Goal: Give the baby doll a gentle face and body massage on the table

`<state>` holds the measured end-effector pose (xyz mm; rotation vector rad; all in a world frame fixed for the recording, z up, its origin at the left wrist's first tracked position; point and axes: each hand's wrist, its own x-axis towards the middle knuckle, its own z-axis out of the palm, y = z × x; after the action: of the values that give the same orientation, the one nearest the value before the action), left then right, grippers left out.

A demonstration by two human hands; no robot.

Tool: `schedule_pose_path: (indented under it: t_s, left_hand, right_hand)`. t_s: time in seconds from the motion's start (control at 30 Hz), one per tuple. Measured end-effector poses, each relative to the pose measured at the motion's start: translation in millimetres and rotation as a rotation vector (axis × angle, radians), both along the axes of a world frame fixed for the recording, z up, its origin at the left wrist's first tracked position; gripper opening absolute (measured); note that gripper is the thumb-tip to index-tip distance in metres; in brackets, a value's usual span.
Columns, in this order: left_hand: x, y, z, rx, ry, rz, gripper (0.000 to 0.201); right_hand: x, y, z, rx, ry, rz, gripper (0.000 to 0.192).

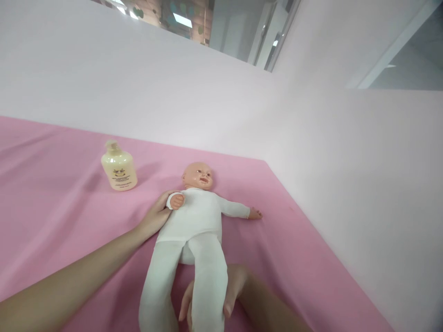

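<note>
A baby doll (194, 216) with a bald head and a white cloth body lies face up, its head toward the wall. My left hand (162, 207) grips the doll's bent arm at the left side of its chest, with the fingers partly hidden behind it. Around the doll's leg on the right, my right hand (236, 283) is closed from below; the thumb shows on one side and fingertips on the other. The doll's other arm stretches out to the right, resting on the pink sheet (69, 221).
A pale yellow pump bottle (120, 168) stands upright left of the doll's head. White walls (166, 101) rise behind and to the right of the pink surface. A window (238, 27) is set in the back wall.
</note>
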<state>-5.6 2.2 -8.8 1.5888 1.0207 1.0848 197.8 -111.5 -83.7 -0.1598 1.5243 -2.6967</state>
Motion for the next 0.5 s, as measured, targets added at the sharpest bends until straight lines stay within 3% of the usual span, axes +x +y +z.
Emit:
schedule_pose_path:
  t_s: [0.27, 0.4, 0.5]
  left_hand:
    - [-0.6, 0.2, 0.8, -0.011, -0.002, 0.014, 0.046]
    - [-0.8, 0.4, 0.7, -0.001, 0.003, 0.016, 0.046]
    - [-0.5, -0.9, 2.2, -0.01, 0.002, 0.014, 0.048]
  right_hand:
    - [1.3, -1.5, 3.2, 0.023, 0.094, -0.038, 0.095]
    - [13.2, -10.0, -2.7, -0.02, -0.021, -0.082, 0.086]
    - [21.8, -21.2, -5.4, -0.06, -0.111, -0.235, 0.089]
